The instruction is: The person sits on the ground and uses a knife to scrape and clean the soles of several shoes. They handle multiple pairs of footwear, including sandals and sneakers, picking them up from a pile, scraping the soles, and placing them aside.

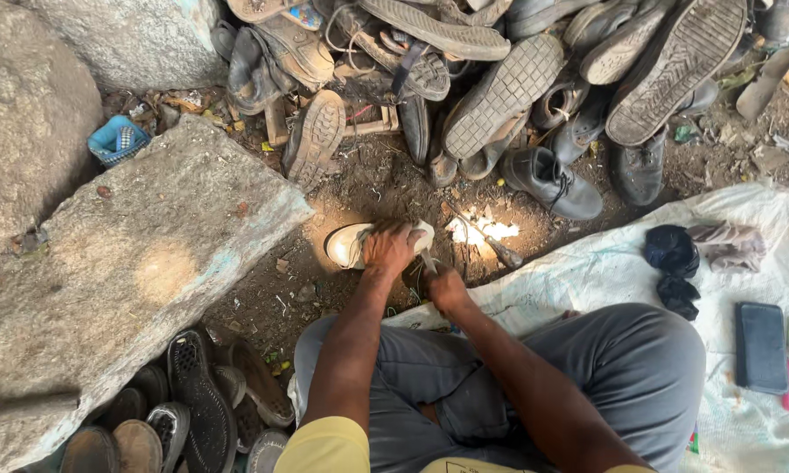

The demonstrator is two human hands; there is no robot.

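Note:
A pale cream shoe (pixel 346 244) lies on the dirt ground in front of my crossed legs. My left hand (pixel 389 248) presses down on top of it, covering its middle. My right hand (pixel 446 285) is closed around a thin metal tool (pixel 429 262) whose tip meets the shoe at its right end. I sit cross-legged in grey trousers (pixel 640 368) and a yellow shirt.
A heap of worn black shoes (pixel 500 96) fills the far side. A big flat stone slab (pixel 123 271) lies left, with more shoes (pixel 193 412) below it. A white sack sheet (pixel 745 263) on the right bears dark cloths (pixel 675 263), a black case (pixel 760 347). A tool (pixel 500 250) lies nearby.

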